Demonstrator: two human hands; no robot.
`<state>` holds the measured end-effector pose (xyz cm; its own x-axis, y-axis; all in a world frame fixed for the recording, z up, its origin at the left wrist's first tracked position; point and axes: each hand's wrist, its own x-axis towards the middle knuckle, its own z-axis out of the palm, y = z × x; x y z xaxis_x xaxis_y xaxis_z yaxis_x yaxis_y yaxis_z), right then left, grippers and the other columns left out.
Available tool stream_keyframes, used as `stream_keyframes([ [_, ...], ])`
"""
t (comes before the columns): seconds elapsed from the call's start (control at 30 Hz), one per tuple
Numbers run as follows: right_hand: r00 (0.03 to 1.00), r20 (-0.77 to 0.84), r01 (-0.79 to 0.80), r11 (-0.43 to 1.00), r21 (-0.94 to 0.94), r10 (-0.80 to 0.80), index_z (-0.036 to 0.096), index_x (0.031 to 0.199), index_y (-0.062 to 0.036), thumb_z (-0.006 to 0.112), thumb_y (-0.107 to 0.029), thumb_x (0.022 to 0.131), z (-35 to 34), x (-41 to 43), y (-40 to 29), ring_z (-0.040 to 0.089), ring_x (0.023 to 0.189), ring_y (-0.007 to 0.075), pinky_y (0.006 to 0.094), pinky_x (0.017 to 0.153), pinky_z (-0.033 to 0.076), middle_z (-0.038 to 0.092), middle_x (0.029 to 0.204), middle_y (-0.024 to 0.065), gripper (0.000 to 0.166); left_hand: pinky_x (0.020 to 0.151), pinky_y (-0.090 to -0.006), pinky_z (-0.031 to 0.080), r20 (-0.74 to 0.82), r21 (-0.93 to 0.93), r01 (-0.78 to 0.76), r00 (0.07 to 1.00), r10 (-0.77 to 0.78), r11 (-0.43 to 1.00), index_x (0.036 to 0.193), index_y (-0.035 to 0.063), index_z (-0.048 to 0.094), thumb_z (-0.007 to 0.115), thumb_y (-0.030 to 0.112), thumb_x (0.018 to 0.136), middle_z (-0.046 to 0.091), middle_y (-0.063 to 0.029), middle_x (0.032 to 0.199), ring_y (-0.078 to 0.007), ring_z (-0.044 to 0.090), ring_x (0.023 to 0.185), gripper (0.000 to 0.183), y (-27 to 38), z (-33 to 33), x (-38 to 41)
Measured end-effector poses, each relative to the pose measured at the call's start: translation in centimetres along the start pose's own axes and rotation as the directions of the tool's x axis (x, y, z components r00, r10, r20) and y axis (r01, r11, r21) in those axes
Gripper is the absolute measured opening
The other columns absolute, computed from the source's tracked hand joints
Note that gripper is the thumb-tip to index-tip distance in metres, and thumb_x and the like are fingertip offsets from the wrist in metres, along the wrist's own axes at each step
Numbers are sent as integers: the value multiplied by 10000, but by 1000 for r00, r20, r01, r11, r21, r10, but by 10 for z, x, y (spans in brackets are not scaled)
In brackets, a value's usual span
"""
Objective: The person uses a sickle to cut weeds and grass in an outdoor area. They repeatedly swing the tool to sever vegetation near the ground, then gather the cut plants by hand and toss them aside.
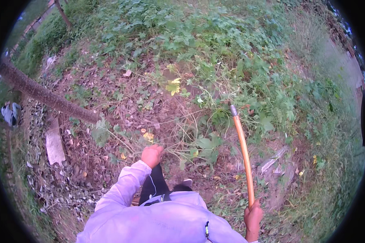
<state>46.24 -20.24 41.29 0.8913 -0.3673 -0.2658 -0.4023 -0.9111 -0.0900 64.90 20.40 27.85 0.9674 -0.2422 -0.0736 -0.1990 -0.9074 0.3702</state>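
My left hand [152, 155] is closed around a bunch of thin green vine stems [178, 150]. Their leaves [208, 144] spread out to the right of the fist, and a large pale leaf [101, 133] hangs to its left. In my right hand [253, 215] is the lower end of a long orange-brown wooden tool handle [245, 152]. A grey metal ferrule [233, 110] caps its far end. Just beyond the ferrule, leafy weeds hide most of the tool's head, so its kind cannot be told.
A leaning tree trunk [54, 101] crosses the left side. Beside it lies a pale flat slab [54, 144]. Dense leafy vines [206, 30] cover the ground ahead, and a whitish strip [273, 159] lies at right. Another person [11, 114] is at the far left.
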Motion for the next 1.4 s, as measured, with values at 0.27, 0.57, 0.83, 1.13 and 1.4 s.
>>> stream_keyframes([
  [0.27, 995, 40, 96, 989, -116, -92, 439, 837, -7, 575, -52, 647, 33, 98, 21, 565, 603, 390, 470, 545, 451, 561, 626, 220, 239, 622, -413, 431, 77, -54, -16, 997, 20, 998, 743, 52, 561, 588, 251, 726, 541, -141, 722, -315, 554, 715, 202, 21, 19, -23],
  [0.57, 971, 30, 232, 967, 103, -236, 475, 810, -6, 596, -98, 625, 66, 201, -53, 551, 642, 419, 485, 578, 443, 559, 654, 239, 240, 578, -416, 439, 224, -174, 97, 973, -56, 980, 740, 85, 570, 558, 220, 762, 516, -124, 704, -314, 543, 663, 138, -24, 48, -58],
  [0.83, 780, 205, 600, 800, 28, -592, 460, 871, -29, 599, -116, 648, 118, 329, -300, 559, 651, 396, 470, 594, 454, 570, 660, 205, 276, 588, -417, 435, 317, -259, 178, 944, -91, 949, 764, 92, 585, 531, 225, 765, 518, -123, 707, -308, 552, 682, 144, -70, 44, -57],
  [1.13, 675, 304, 731, 556, -396, -672, 521, 838, -59, 535, -115, 761, 185, 414, -419, 630, 710, 256, 355, 579, 514, 624, 756, 107, 96, 610, -414, 439, 314, -348, 243, 940, -132, 905, 741, 84, 580, 535, 227, 755, 526, -121, 717, -308, 556, 706, 151, -91, 38, -73],
  [1.4, 870, 24, 445, 761, -473, -493, 482, 825, -51, 505, -70, 744, 65, 387, -164, 604, 625, 306, 401, 549, 490, 588, 683, 149, 86, 619, -413, 439, 346, -279, 211, 932, -107, 937, 749, 81, 584, 531, 210, 757, 527, -130, 728, -313, 553, 725, 140, -67, 38, -72],
])
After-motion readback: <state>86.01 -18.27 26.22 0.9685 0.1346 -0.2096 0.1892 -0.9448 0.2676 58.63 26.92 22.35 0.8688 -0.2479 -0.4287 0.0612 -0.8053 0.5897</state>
